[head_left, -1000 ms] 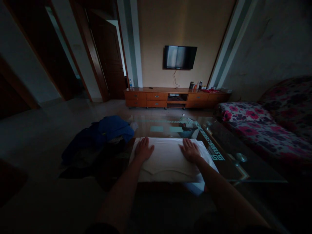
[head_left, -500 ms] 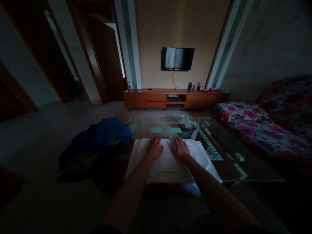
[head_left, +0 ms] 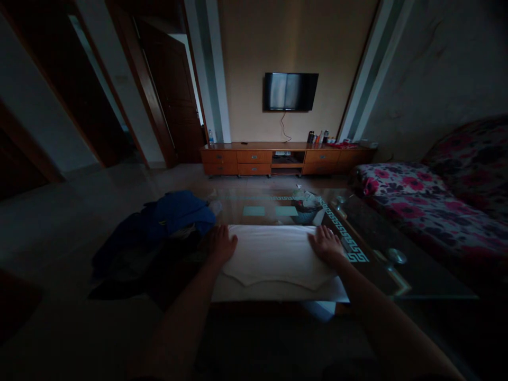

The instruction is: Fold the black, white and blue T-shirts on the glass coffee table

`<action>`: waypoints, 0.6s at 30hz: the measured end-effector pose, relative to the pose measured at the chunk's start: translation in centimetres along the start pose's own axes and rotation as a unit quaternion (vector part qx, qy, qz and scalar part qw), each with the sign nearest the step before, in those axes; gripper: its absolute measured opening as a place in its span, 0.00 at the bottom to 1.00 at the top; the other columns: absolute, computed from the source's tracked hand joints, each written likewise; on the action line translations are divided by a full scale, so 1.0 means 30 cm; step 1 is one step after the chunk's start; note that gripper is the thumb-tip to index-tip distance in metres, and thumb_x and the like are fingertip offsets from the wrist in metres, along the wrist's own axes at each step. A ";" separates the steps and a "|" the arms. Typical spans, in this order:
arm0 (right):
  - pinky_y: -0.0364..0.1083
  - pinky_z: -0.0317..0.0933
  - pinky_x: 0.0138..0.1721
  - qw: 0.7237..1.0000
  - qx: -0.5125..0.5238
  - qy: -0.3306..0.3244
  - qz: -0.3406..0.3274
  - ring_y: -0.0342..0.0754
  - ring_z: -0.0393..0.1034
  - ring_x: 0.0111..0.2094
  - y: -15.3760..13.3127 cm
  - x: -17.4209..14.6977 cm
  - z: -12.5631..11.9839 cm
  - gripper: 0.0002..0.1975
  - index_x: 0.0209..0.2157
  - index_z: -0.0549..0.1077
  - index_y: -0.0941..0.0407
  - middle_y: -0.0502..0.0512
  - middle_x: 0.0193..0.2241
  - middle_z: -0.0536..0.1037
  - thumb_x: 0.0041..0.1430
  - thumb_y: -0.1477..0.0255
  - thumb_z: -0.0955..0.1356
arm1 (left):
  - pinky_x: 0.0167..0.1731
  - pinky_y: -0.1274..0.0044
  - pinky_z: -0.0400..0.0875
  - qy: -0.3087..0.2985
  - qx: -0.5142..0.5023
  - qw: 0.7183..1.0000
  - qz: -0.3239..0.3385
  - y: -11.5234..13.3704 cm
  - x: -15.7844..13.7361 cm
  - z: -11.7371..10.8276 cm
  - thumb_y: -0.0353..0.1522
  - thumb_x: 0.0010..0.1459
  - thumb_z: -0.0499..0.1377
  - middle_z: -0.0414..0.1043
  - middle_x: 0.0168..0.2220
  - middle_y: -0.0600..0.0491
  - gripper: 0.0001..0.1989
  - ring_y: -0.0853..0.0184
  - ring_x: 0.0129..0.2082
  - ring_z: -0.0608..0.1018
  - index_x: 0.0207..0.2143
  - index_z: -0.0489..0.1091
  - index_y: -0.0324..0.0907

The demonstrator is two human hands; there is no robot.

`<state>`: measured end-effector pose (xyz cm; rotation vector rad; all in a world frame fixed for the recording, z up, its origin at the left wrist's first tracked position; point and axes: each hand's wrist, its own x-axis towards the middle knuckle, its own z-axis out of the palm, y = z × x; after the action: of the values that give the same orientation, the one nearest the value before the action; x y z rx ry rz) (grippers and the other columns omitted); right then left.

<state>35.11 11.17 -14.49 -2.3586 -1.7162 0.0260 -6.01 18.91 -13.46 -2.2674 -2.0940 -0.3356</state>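
A folded white garment (head_left: pixel 273 259) lies on the glass coffee table (head_left: pixel 432 280), its near flap edged by a wavy hem. My left hand (head_left: pixel 221 244) rests at the garment's far left corner, thumb apart on the cloth and fingers stretched forward over the side. At the far right corner lies my right hand (head_left: pixel 327 244), its fingers spread and its thumb pointing inward on the fabric. Both hands look open, pressing on the edges. In the dim light the left fingertips are hard to make out.
Blue and dark clothes (head_left: pixel 178 214) are heaped left of the garment. A basket (head_left: pixel 305 216) shows beyond it, near the table's far right part. Under the near edge hangs something pale blue (head_left: pixel 323 310). A flowered sofa (head_left: pixel 436 206) stands at right, a TV cabinet (head_left: pixel 254 157) ahead.
My hands have slid apart, from the middle of the garment out to its left and right sides. The fabric between them looks smoother, and its sides are drawn in narrower.
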 end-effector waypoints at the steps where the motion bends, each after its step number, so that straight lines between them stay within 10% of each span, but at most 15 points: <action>1: 0.59 0.42 0.68 1.000 0.004 0.001 0.009 0.61 0.45 0.71 0.022 0.007 0.006 0.42 0.70 0.53 0.66 0.67 0.70 0.52 0.69 0.49 0.49 | 0.68 0.65 0.47 -0.013 -0.004 1.000 0.008 -0.010 0.003 -0.001 0.42 0.68 0.46 0.52 0.70 0.37 0.34 0.54 0.71 0.54 0.68 0.54 0.29; 10: 0.60 0.32 0.70 0.994 -0.074 0.067 -0.041 0.60 0.43 0.71 -0.039 -0.062 -0.025 0.34 0.69 0.56 0.66 0.66 0.71 0.51 0.71 0.59 0.51 | 0.69 0.63 0.44 0.091 -0.027 0.992 0.087 0.005 -0.071 -0.065 0.37 0.68 0.46 0.61 0.67 0.40 0.26 0.53 0.69 0.58 0.63 0.64 0.35; 18: 0.63 0.38 0.68 0.996 -0.082 -0.005 -0.045 0.61 0.41 0.72 -0.037 -0.281 -0.090 0.35 0.71 0.53 0.63 0.64 0.72 0.45 0.71 0.57 0.50 | 0.69 0.63 0.45 -0.066 -0.018 0.981 0.180 0.042 -0.314 -0.150 0.42 0.70 0.44 0.51 0.72 0.43 0.29 0.56 0.72 0.51 0.68 0.58 0.38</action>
<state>31.78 3.09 -12.63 -2.3950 -1.8940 -0.1225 -6.00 8.77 -10.63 -2.6901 -1.6862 -0.2134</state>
